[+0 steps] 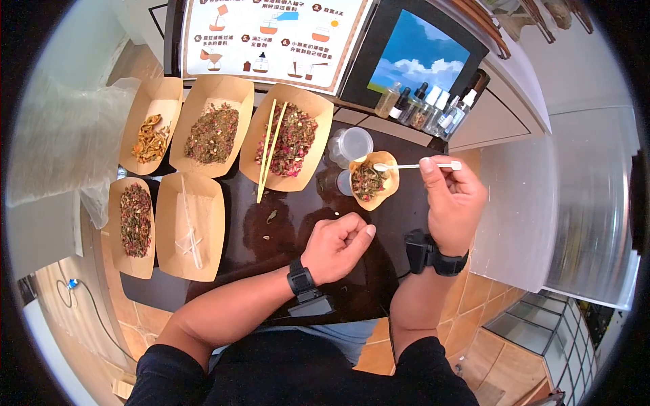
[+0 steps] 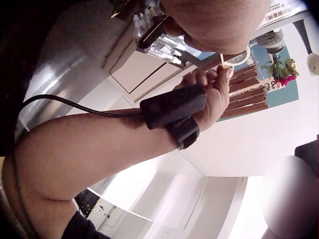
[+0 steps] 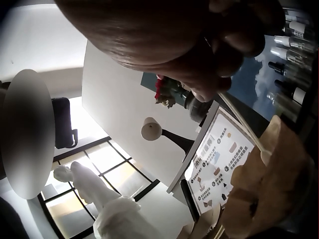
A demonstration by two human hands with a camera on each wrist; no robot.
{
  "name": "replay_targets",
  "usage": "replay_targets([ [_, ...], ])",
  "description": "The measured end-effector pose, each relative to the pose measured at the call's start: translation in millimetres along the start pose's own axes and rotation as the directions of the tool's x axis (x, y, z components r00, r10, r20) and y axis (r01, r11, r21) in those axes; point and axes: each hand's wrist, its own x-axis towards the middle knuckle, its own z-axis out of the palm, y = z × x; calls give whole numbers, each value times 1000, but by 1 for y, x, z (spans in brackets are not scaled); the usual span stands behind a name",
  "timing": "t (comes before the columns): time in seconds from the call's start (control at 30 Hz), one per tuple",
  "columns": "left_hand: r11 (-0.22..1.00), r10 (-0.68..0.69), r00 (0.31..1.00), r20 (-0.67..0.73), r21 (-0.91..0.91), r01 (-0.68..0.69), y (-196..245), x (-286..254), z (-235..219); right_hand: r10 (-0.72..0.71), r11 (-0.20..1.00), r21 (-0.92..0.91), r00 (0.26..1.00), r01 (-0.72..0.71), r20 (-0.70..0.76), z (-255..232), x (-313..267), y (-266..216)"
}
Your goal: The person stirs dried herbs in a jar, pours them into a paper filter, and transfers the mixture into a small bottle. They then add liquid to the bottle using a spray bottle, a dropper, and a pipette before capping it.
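My right hand [image 1: 455, 206] pinches a slim white plastic spoon [image 1: 413, 166] between thumb and fingers. Its bowl end lies at the upper edge of dried herbs and petals [image 1: 366, 181] inside a brown paper filter [image 1: 388, 193]. This filter sits in the mouth of a clear container, mostly hidden. In the right wrist view the spoon [image 3: 244, 124] slants down to the paper filter [image 3: 249, 194]. My left hand [image 1: 337, 249] rests by the table's front, fingers loosely curled, holding nothing. A clear round plastic lid [image 1: 355, 143] is just behind the filter.
Several paper trays stand at left, including one of rose petals [image 1: 323, 142] with chopsticks [image 1: 269, 152] across it, and one holding clear plastic sticks [image 1: 191, 250]. Small bottles [image 1: 426, 108] line the back right, beside a printed instruction sheet [image 1: 298, 34]. Herb scraps dot the dark table [image 1: 237, 233].
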Motion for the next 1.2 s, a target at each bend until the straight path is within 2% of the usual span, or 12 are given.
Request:
replay_targets([
  [0.03,1000,4,1000,-2,-3,-4,0,0,0,-8,1000,19,999,9,-38,-1,0,0],
  [0.17,1000,0,1000,-2,-20,0,2,0,0,13,1000,28,999,-12,-41,-3,-1,-3],
  [0.23,1000,-3,1000,-5,-6,3,1,0,1,29,1000,8,998,-30,59,0,-1,-2],
  [0.37,1000,-4,1000,-2,-17,4,1,-1,0,40,999,-14,997,-40,66,3,-2,-5],
  [0.43,1000,-2,1000,-6,-25,2,0,-1,0,15,1000,-23,1000,-14,6,0,-2,-5],
  [0.57,1000,-1,1000,1,-17,1,2,0,0,29,1000,11,1000,-29,-6,-1,-3,-7],
  [0.63,1000,17,1000,-15,-12,-17,1,0,1,13,1000,15,998,-14,60,2,-3,-5],
  [0.73,1000,11,1000,-14,-18,-12,3,0,1,31,1000,-7,996,-31,83,5,-3,-6],
  [0.83,1000,3,1000,-9,-14,-3,1,0,0,36,999,9,999,-36,8,1,-3,-6],
  [0.93,1000,1,1000,-3,-13,-1,1,0,0,22,999,30,1000,-21,-9,-3,-2,-5],
  [1.03,1000,3,1000,-12,-13,-3,4,0,1,62,998,-9,996,-61,70,-2,-2,-3],
  [1.2,1000,-3,1000,-7,-11,3,1,0,0,17,1000,-5,1000,-17,21,1,-3,-6],
])
